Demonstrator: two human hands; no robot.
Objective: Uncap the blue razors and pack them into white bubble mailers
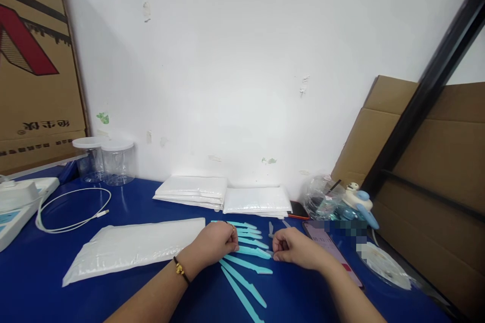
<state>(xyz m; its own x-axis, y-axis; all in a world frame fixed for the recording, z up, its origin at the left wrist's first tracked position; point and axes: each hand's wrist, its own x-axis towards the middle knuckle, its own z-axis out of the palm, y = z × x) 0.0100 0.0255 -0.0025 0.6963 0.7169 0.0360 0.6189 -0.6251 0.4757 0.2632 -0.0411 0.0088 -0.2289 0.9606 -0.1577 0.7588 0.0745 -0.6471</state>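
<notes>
Several turquoise eyebrow razors [248,265] lie fanned out on the blue table, their blade ends toward the right. My left hand [217,242] is closed over the handle ends, with thumb and finger pinching one razor [254,252] near the middle of the fan. Opposite its tip, my right hand [293,248] is closed in a pinch. A small translucent blade cap [270,253] shows at those fingertips, partly hidden. Another clear cap [271,228] lies just beyond the right hand. The left hand hides most of the handle ends.
A white padded mailer [140,245] lies left of my left hand. Stacked mailers [191,191] sit against the wall. A lit phone [331,252] is beside my right forearm. Clear jars [118,164], a white cable [74,229] and a power strip [22,207] stand left.
</notes>
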